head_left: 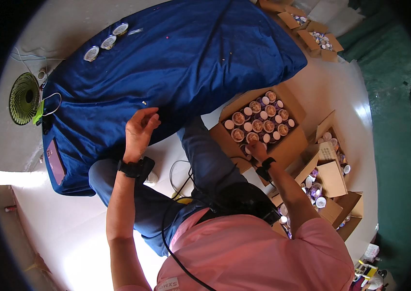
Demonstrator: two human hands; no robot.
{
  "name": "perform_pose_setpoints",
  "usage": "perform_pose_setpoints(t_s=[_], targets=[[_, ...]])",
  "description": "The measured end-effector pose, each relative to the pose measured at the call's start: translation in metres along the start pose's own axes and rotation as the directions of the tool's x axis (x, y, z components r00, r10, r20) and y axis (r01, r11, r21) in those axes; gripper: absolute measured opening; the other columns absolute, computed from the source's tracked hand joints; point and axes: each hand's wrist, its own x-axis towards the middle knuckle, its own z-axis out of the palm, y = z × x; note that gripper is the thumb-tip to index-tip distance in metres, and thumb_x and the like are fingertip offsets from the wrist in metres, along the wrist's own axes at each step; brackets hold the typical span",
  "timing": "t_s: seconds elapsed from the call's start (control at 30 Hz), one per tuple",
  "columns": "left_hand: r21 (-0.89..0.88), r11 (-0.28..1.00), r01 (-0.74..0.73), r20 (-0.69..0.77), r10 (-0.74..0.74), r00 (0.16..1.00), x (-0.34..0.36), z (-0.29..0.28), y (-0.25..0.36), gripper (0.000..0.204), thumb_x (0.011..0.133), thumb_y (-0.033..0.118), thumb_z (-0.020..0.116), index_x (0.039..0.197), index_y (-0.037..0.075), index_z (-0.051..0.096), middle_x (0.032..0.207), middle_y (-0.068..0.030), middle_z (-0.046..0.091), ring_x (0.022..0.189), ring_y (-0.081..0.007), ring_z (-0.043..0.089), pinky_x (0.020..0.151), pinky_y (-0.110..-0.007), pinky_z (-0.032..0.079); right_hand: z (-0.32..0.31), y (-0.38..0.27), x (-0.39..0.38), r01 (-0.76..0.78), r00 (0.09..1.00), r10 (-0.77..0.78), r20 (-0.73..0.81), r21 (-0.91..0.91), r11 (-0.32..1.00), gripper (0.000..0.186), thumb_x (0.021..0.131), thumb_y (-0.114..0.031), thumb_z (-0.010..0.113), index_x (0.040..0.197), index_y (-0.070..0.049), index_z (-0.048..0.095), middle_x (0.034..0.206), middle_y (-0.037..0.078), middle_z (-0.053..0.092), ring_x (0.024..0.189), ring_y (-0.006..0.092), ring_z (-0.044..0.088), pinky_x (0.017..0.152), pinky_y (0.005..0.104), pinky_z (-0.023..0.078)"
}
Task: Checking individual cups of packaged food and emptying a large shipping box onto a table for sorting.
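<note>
My left hand point(142, 131) hovers over the near edge of a blue cloth point(166, 72) draped on a table. Its fingers are loosely bent and apart, with nothing seen in them. Tiny white bits point(145, 103) lie on the cloth just beyond the fingertips. To the right, my right hand point(257, 150) reaches into an open cardboard box point(290, 146) packed with small cups point(269, 126). Some cups show clear tops with brown contents, others white ends. The right fingers close on a cup point(248, 150) at the near left corner, partly hidden by the hand.
Three round foil-like lids point(109, 42) rest at the cloth's far left. A phone point(55, 162) lies near its left edge, beside a green fan point(24, 98). More open boxes point(331, 178) with cups stand at right, others point(320, 41) at the far right. Cables point(176, 169) cross my legs.
</note>
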Motion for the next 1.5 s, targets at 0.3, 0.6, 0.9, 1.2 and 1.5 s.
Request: perform_pose_setpoints(t_s=[0.3,0.6,0.9,1.2,1.5], targets=[[-0.121,0.992,0.038,0.009,-0.037,0.999,-0.001,0.002,-0.005,0.024,0.091,0.012,0.060,0.110,-0.002,0.060,0.087,-0.0056,0.066,0.078,-0.0109,0.064,0.071,-0.023,0.050,0.011,-0.072,0.026,-0.012,0.925,0.218,0.310,-0.551,0.834,0.045,0.075,-0.045,0.069,0.070,0.000,0.067,0.071,0.017,0.064,0.066,0.0315,0.063,0.060,0.0431,0.048],[-0.157,0.985,0.073,0.039,-0.067,0.997,-0.001,0.002,0.002,0.022,0.090,0.009,0.061,0.109,-0.002,0.061,0.088,-0.0054,0.064,0.078,-0.0107,0.064,0.070,-0.023,0.051,0.031,-0.039,0.025,0.105,0.978,0.037,0.205,-0.640,0.761,0.033,0.081,-0.035,0.066,0.093,-0.005,0.064,0.077,0.015,0.065,0.075,0.0287,0.065,0.064,0.0442,0.049],[-0.146,0.981,0.129,0.014,-0.128,0.992,-0.003,-0.004,0.004,0.017,0.090,0.004,0.059,0.106,-0.001,0.062,0.086,-0.0044,0.064,0.075,-0.0097,0.063,0.069,-0.021,0.051,0.000,-0.004,0.067,0.035,0.975,0.121,0.188,-0.662,0.749,0.031,0.081,-0.036,0.066,0.091,-0.006,0.064,0.079,0.013,0.066,0.076,0.0293,0.065,0.063,0.0450,0.049],[-0.158,0.983,0.090,-0.030,-0.096,0.995,-0.003,0.003,-0.003,0.015,0.090,0.005,0.059,0.103,0.000,0.063,0.083,-0.0037,0.064,0.071,-0.0081,0.063,0.065,-0.021,0.051,-0.064,0.058,0.125,-0.507,0.862,0.422,-0.282,-0.466,0.725,0.038,0.084,-0.023,0.062,0.111,0.002,0.050,0.090,0.021,0.066,0.083,0.0335,0.065,0.069,0.0470,0.051],[-0.162,0.985,0.062,-0.015,-0.066,0.998,0.006,0.006,0.000,0.018,0.091,0.009,0.058,0.106,-0.001,0.063,0.084,-0.0031,0.065,0.071,-0.0080,0.062,0.065,-0.021,0.051,-0.051,0.052,0.015,-0.562,0.823,0.532,0.200,0.433,0.705,0.019,0.088,-0.025,0.062,0.092,-0.007,0.056,0.076,0.007,0.060,0.067,0.0192,0.063,0.047,0.0315,0.047]])
